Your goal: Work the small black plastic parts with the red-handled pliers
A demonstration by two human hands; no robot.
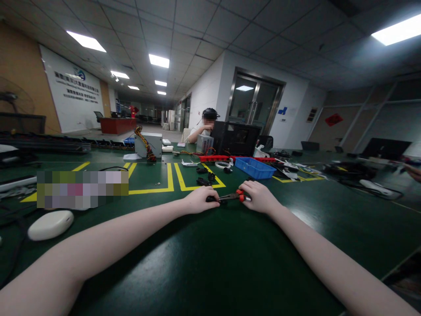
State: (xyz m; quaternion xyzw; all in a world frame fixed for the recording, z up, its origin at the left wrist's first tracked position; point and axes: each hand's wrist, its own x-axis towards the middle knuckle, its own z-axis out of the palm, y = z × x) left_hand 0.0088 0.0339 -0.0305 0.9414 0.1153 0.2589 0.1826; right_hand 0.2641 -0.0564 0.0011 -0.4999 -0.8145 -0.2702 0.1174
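Note:
Both my arms reach out over a dark green table (210,263). My right hand (259,196) is closed on the red-and-black handles of a pair of pliers (232,197) that lies level just above the tabletop. My left hand (199,199) is closed around a small black part at the pliers' jaw end. The part itself is mostly hidden by my fingers. Several small black parts (204,175) lie just beyond my hands inside yellow floor-tape markings.
A blue tray (255,167) stands behind my right hand, with a red strip (213,158) and a black computer case (237,138) farther back. A person sits behind it. A white oval device (50,224) lies at the left. Cables and tools crowd the right side.

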